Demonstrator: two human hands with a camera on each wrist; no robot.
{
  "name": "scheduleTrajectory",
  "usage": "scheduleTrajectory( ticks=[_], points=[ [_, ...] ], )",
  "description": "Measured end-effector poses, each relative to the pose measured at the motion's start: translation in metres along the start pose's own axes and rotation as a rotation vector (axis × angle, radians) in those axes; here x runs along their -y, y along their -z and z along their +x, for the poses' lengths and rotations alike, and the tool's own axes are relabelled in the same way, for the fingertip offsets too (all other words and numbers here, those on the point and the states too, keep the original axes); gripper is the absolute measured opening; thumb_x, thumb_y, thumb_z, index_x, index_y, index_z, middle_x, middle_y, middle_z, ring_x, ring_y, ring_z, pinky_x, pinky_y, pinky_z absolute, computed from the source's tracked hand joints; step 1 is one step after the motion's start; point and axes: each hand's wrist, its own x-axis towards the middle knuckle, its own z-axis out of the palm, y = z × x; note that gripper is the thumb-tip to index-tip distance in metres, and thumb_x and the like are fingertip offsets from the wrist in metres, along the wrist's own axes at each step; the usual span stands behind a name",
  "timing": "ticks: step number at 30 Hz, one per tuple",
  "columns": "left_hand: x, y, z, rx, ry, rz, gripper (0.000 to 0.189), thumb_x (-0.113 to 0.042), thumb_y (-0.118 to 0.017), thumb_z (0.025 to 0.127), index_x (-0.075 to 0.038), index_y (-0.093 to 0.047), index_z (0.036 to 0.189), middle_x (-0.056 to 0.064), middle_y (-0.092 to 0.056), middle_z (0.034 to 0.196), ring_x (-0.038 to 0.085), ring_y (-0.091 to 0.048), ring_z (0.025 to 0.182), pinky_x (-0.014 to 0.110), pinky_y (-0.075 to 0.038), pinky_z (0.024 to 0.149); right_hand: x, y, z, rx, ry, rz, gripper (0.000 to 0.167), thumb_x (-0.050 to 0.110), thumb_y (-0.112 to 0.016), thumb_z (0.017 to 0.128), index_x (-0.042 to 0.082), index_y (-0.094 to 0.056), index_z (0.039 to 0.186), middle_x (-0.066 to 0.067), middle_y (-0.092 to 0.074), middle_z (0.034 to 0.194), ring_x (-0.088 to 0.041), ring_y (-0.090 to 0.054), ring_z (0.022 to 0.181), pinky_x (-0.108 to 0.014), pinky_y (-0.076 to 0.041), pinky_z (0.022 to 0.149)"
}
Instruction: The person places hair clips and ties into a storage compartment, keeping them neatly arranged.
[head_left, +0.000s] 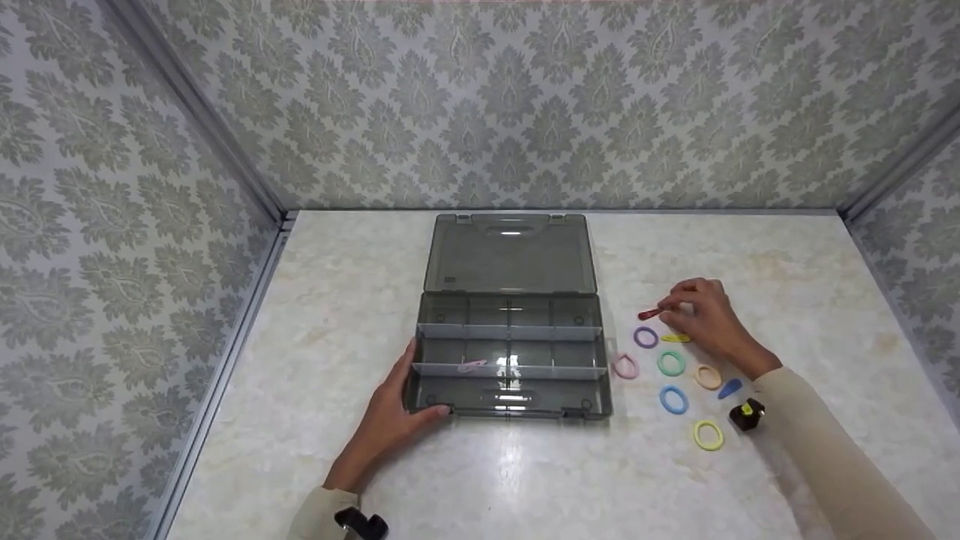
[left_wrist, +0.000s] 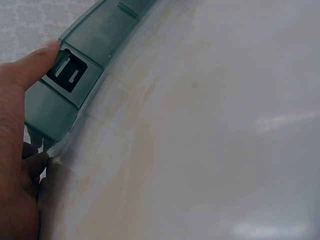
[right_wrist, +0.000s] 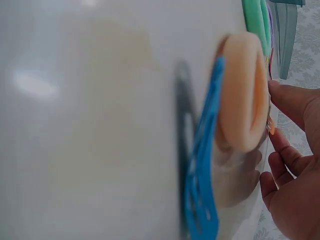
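A grey see-through compartment box (head_left: 517, 410) lies on the table with its lid folded back. My left hand (head_left: 390, 405) holds its near left corner, thumb at the front edge and fingers along the side; in the left wrist view the thumb (left_wrist: 37, 62) lies beside the latch opening. A pink hair clip (head_left: 472, 366) is inside the box, at the nearer divider. Right of the box, my right hand (head_left: 705, 319) pinches a red hair clip (head_left: 649, 314) between thumb and fingertips. Beneath it lie a yellow hair clip (head_left: 675, 338) and a purple hair tie (head_left: 646, 337).
More hair ties lie right of the box: pink (head_left: 626, 366), green (head_left: 671, 364), peach (head_left: 707, 376), blue (head_left: 673, 400) and yellow (head_left: 708, 435). A blue hair clip (head_left: 730, 388) is beside the peach one, near the right wrist. Patterned walls (head_left: 510, 97) border the table.
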Motion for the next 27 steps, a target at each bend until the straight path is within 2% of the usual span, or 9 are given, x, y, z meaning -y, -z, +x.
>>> scheduleTrajectory(
  ticks=[5,16,23,27],
  points=[
    [-0.0022,0.0008,-0.0012,0.010,0.030,-0.013,0.121,-0.048,-0.093,0.089,-0.017,-0.017,0.179,0.016,-0.024,0.181,0.042,-0.027,0.165,0.063,-0.031,0.130,-0.0006,-0.0008,0.0011,-0.007,0.023,0.002,0.011,0.001,-0.080,0.100,-0.004,-0.083,0.110,-0.026,-0.063,0.125,-0.046,-0.042,0.126,-0.056,-0.035,0.101],
    [-0.0018,0.0003,-0.0009,0.001,-0.002,-0.019,0.122,-0.047,-0.094,0.089,-0.016,-0.017,0.179,0.016,-0.025,0.181,0.041,-0.028,0.165,0.062,-0.032,0.130,0.0020,-0.0023,0.0016,-0.012,-0.005,0.021,0.005,0.000,-0.078,0.102,-0.004,-0.082,0.102,-0.027,-0.061,0.127,-0.046,-0.042,0.128,-0.060,-0.035,0.105],
    [-0.0015,0.0007,-0.0004,0.001,-0.011,-0.012,0.121,-0.046,-0.093,0.090,-0.015,-0.017,0.178,0.017,-0.026,0.181,0.042,-0.029,0.165,0.063,-0.032,0.130,0.0032,-0.0031,0.0027,-0.008,0.003,0.024,0.005,-0.001,-0.079,0.101,-0.005,-0.080,0.097,-0.029,-0.063,0.128,-0.050,-0.043,0.130,-0.068,-0.029,0.110],
    [-0.0010,0.0010,-0.0003,0.001,-0.013,-0.013,0.121,-0.045,-0.094,0.090,-0.015,-0.017,0.179,0.017,-0.026,0.181,0.042,-0.029,0.164,0.063,-0.033,0.130,0.0039,-0.0036,0.0031,-0.013,0.008,0.018,0.006,-0.001,-0.079,0.101,-0.005,-0.080,0.096,-0.028,-0.064,0.127,-0.049,-0.044,0.129,-0.069,-0.029,0.110]
  ],
)
